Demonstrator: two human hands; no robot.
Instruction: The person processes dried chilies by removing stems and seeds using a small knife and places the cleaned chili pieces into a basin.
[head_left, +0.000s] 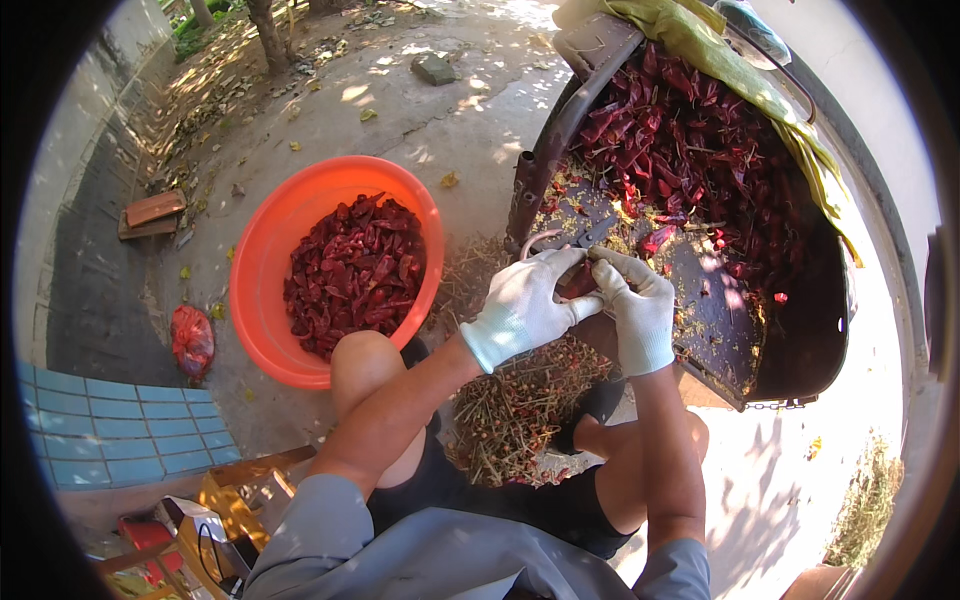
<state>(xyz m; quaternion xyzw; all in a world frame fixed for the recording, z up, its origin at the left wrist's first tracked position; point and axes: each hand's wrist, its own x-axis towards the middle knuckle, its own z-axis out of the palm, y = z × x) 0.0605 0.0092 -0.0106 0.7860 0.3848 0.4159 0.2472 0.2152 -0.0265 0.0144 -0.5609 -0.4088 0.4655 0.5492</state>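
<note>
My left hand (536, 304), in a white knit glove with a pale blue cuff, holds a dried red chili pepper (579, 280). My right hand (634, 300), gloved alike, meets it at the pepper's upper end, thumb and fingers pinched together; what lies between them is too small to tell. Just beyond my hands, scissors (596, 233) rest on the dark metal cart bed (712, 315) among yellow seeds. Behind them is a large heap of dried red chilies (690, 142). At the left, an orange plastic basin (259, 262) holds more red chilies (356, 274).
Cut stems and debris (525, 412) are piled between my legs. A yellow-green cloth (750, 82) drapes over the cart's far side. A red plastic bag (193, 341), bricks (154, 210) and a stone (433, 69) lie on the ground. A wooden frame stands at the lower left.
</note>
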